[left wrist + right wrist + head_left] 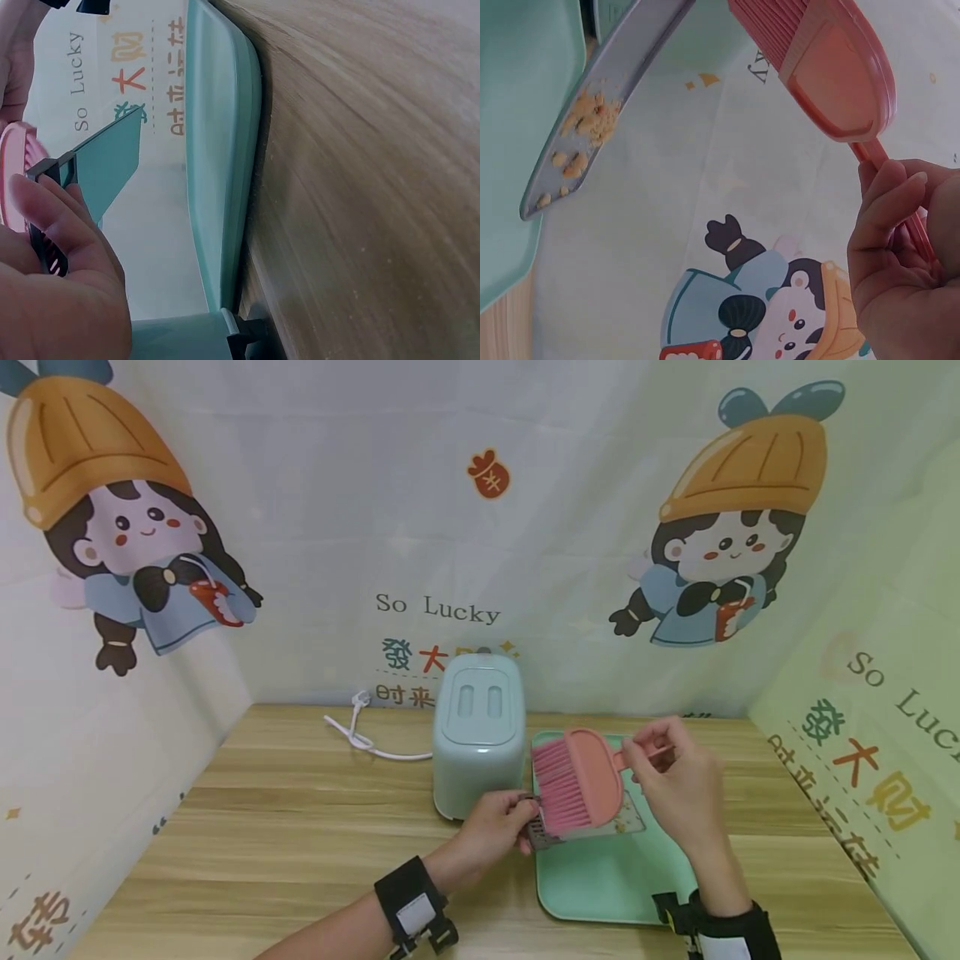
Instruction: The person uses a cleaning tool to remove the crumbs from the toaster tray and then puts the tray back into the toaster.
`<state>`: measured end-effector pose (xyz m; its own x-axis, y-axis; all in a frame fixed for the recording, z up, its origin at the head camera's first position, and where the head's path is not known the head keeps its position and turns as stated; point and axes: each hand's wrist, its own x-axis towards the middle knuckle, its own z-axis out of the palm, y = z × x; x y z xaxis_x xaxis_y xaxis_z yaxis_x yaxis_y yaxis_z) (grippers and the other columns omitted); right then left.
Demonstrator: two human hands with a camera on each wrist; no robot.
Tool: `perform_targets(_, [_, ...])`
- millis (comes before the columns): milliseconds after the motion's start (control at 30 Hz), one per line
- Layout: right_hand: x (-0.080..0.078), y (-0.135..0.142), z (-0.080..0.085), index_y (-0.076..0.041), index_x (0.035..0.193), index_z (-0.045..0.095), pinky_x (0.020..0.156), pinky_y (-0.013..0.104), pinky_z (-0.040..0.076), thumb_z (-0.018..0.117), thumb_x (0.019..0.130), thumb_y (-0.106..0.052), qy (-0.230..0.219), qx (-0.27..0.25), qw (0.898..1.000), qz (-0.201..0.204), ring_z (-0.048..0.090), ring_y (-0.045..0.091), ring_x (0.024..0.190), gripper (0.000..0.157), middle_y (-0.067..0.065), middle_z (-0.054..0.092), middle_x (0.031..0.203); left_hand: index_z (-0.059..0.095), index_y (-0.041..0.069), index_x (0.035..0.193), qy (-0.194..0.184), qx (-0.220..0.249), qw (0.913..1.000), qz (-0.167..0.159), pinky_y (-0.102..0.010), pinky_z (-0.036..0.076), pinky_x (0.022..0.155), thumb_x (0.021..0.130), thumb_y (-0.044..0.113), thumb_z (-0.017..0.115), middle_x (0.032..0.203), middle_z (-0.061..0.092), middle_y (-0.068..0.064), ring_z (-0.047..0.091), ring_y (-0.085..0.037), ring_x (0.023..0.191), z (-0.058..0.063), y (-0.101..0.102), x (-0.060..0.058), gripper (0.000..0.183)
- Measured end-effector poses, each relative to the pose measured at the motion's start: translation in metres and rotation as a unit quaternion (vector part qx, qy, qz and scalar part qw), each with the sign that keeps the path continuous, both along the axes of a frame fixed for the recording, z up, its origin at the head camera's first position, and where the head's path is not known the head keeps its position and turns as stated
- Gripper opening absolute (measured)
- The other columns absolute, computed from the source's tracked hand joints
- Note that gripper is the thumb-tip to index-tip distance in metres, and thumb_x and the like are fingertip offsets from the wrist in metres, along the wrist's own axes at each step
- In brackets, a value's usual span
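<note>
My left hand point(498, 822) grips the dark slotted end of a thin crumb tray point(634, 56), holding it up over the left part of a green serving tray point(600, 885). Tan crumbs point(592, 120) lie gathered toward the crumb tray's far end, as the right wrist view shows. In my right hand point(686, 785) is the thin handle of a pink brush point(597, 777), pinched between thumb and fingers. Its bristles point(558, 785) point left and overlap the crumb tray in the head view. Seen from the right wrist, the brush is above the crumbs' level, off to one side.
A pale green toaster point(480, 727) stands left of the serving tray, near the back of the wooden table point(300, 843). Its white cord point(397, 756) lies to the left, ending in a plug point(362, 697). A printed cloth point(315, 527) hangs behind and at both sides.
</note>
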<state>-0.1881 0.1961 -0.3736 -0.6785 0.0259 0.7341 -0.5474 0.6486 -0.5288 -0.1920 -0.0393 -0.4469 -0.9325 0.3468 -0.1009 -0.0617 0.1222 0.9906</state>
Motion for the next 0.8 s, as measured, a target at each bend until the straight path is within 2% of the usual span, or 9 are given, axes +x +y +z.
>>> perform_targets(100, [0.000,0.007,0.000,-0.011,0.092,0.057,0.043,0.018,0.045,0.070,0.086,-0.006,-0.034,0.004,0.999,0.009,0.056,0.006,0.052,0.015,-0.005,0.062,0.070,0.067,0.007,0.094,-0.003,-0.005,1.0000,0.005,-0.026,0.047,0.058,0.098,0.018,0.052,0.078,0.063,-0.004,0.055,-0.012,0.058,-0.001,-0.001,0.000,0.019])
perform_targets(233, [0.000,0.020,-0.001,-0.011,0.093,0.056,0.043,0.020,0.044,0.069,0.086,-0.006,-0.068,0.010,0.997,-0.023,0.056,0.008,0.053,0.016,-0.003,0.061,0.071,0.067,0.008,0.097,-0.008,-0.006,0.9999,0.008,-0.026,0.046,0.059,0.098,0.018,0.052,0.080,0.064,-0.006,0.055,-0.012,0.058,-0.001,-0.003,0.000,0.019])
perform_targets(367, [0.000,0.032,0.001,-0.008,0.093,0.057,0.045,0.016,0.044,0.070,0.085,-0.006,-0.053,0.012,0.996,-0.068,0.056,0.007,0.053,0.016,0.001,0.060,0.070,0.067,0.008,0.098,-0.008,-0.007,0.9999,0.010,-0.027,0.046,0.059,0.098,0.018,0.052,0.080,0.065,-0.006,0.055,-0.013,0.058,-0.001,-0.003,0.000,0.019])
perform_targets(467, [0.002,0.035,0.004,-0.008,0.092,0.059,0.045,0.014,0.043,0.071,0.084,-0.008,-0.043,-0.013,0.995,-0.085,0.056,0.006,0.052,0.015,0.002,0.061,0.070,0.067,0.008,0.097,-0.007,-0.007,0.9999,0.010,-0.027,0.046,0.059,0.098,0.019,0.052,0.081,0.066,-0.006,0.056,-0.013,0.058,-0.001,-0.002,-0.001,0.019])
perform_targets(533, [0.003,0.033,0.005,-0.009,0.093,0.059,0.043,0.016,0.044,0.072,0.085,-0.011,-0.051,-0.035,0.995,-0.073,0.057,0.007,0.051,0.015,0.002,0.062,0.070,0.067,0.007,0.096,-0.005,-0.007,0.9999,0.008,-0.026,0.046,0.058,0.097,0.019,0.052,0.080,0.066,-0.006,0.055,-0.013,0.058,-0.001,-0.001,-0.001,0.019])
perform_targets(633, [0.002,0.025,0.004,-0.010,0.096,0.059,0.042,0.020,0.046,0.070,0.087,-0.014,-0.078,-0.055,0.995,-0.017,0.058,0.010,0.052,0.015,0.002,0.064,0.072,0.067,0.008,0.093,-0.005,-0.008,0.9999,0.003,-0.027,0.046,0.059,0.098,0.020,0.052,0.080,0.065,-0.006,0.055,-0.013,0.058,0.000,-0.001,-0.001,0.020])
perform_targets(700, [0.001,0.019,0.002,-0.011,0.097,0.058,0.042,0.023,0.047,0.069,0.088,-0.015,-0.101,-0.053,0.993,0.020,0.059,0.011,0.053,0.015,0.001,0.064,0.073,0.066,0.008,0.092,-0.001,-0.008,1.0000,0.000,-0.028,0.048,0.060,0.098,0.021,0.051,0.079,0.063,-0.005,0.055,-0.013,0.059,0.000,0.000,-0.002,0.021])
perform_targets(800, [-0.001,0.016,-0.002,-0.011,0.099,0.058,0.042,0.026,0.048,0.068,0.089,-0.014,-0.125,-0.041,0.990,0.044,0.059,0.013,0.054,0.015,0.001,0.063,0.074,0.065,0.007,0.092,0.000,-0.001,1.0000,0.001,-0.028,0.049,0.060,0.098,0.020,0.051,0.079,0.062,-0.005,0.055,-0.013,0.059,-0.001,0.000,-0.002,0.021])
